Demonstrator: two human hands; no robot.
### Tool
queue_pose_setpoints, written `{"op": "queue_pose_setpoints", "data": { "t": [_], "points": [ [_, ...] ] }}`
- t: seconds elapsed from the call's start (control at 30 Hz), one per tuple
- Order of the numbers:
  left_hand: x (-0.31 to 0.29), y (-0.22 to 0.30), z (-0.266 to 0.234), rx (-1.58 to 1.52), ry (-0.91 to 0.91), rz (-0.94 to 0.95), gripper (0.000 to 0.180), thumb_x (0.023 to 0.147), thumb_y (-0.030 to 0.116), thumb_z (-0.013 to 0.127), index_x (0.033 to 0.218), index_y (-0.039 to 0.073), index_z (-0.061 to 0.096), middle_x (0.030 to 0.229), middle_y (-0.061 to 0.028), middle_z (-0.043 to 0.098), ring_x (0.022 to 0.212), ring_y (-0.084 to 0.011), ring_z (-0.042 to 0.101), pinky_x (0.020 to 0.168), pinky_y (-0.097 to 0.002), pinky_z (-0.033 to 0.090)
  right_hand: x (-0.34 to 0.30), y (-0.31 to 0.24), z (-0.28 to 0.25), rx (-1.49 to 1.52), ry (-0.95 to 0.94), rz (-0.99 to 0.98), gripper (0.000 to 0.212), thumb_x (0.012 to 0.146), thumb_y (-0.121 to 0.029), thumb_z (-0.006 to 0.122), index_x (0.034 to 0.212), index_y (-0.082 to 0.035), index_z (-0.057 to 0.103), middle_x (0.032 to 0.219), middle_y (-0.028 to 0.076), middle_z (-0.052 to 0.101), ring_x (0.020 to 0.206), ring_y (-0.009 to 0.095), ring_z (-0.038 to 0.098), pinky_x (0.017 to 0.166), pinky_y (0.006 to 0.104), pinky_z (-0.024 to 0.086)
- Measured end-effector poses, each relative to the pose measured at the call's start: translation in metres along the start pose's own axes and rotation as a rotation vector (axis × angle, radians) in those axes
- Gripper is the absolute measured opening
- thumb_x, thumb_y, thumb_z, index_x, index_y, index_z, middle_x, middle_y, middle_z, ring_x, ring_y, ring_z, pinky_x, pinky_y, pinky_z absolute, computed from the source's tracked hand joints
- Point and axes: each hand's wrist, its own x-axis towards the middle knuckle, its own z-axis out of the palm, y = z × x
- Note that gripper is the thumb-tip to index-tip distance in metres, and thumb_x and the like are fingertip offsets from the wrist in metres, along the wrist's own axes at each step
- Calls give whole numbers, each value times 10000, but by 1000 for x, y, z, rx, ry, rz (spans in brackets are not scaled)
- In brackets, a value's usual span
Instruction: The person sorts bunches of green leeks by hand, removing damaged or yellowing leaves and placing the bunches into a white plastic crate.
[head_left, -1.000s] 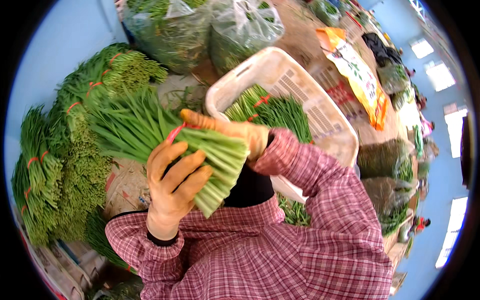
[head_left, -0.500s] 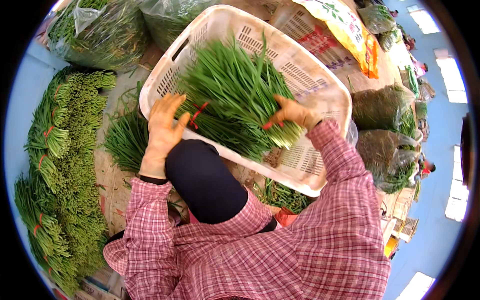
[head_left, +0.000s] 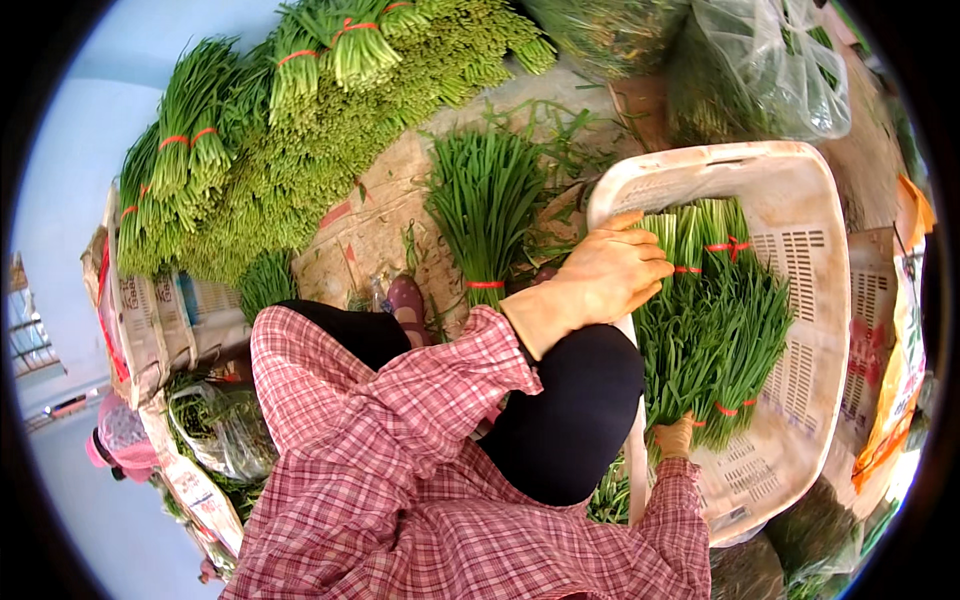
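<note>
Several bunches of green chives (head_left: 710,320), tied with red bands, lie in a white slotted plastic crate (head_left: 815,400) at my right. Their bands and pale cut ends show at both the far and near sides of the pile. My left hand (head_left: 605,280), in a tan glove, rests over the crate's left rim by the far cut ends, fingers stretched out. Low in the crate, my gloved right hand (head_left: 675,437) grips a chive bunch at its banded near end; leaves partly hide its fingers. Another banded chive bunch (head_left: 487,200) stands on the floor beyond my left arm.
A long stack of chives (head_left: 330,140) with banded bunches on top runs along the wall at far left. Clear plastic bags of greens (head_left: 750,75) stand behind the crate. An orange and white sack (head_left: 895,370) lies right of it. A person in a pink hat (head_left: 125,440) is at left.
My view has swung left, so the crate now appears further right. The bunch in my right hand has come down onto the pile, its leaves now still. My left hand stays at the crate's rim.
</note>
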Motion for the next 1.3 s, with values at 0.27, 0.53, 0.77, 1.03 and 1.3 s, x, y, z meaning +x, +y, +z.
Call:
{"op": "queue_pose_setpoints", "data": {
  "t": [0.27, 0.53, 0.77, 1.03, 1.3],
  "points": [
    [-25, -3, -5, -386, 348, -61, 388, 793, 159, 707, 1173, 85, 680, 1065, -118, 680, 1046, -287, 615, 1074, -460, 406, 14, 11, -44, -32, 36, -255, 423, 683, -160, 716, 1071, 6, 682, 909, 163, 714, 905, 315, 692, 853, 374, 542],
    [-199, -161, -335, 909, 714, -617, 619, 704, 216, 783, 1273, 81, 579, 1292, -191, 565, 1194, -404, 527, 1026, -526, 396, -116, -172, -151, -117, 428, -350, 393, 936, -283, 533, 1156, 11, 674, 1080, 238, 696, 922, 382, 675, 844, 437, 514],
    [-312, -225, -520, 903, 419, -1694, 1160, 739, 668, 716, 1593, 188, 95, 1619, -191, 177, 1491, -357, 160, 1186, -555, 151, -142, -249, -181, 20, 390, -340, 337, 943, -228, 599, 1168, 13, 667, 1098, 214, 698, 960, 327, 678, 835, 398, 525],
    [-343, -259, -544, 408, 614, -1632, 945, 724, 400, 753, 1510, 59, 354, 1286, -212, 622, 1172, -342, 612, 1002, -393, 477, -143, -385, -170, 248, 449, -732, 318, 854, -65, 645, 1158, 28, 666, 1052, 176, 711, 968, 271, 685, 833, 350, 527],
    [-305, -121, -442, -590, 1169, -1055, 819, 793, 200, 815, 1453, -39, 395, 1289, -175, 609, 1121, -250, 620, 923, -360, 532, -273, -570, -94, 589, -545, -866, 492, 896, -69, 685, 1357, 19, 539, 1253, 124, 657, 1132, 174, 628, 972, 283, 492]
  ]
}}
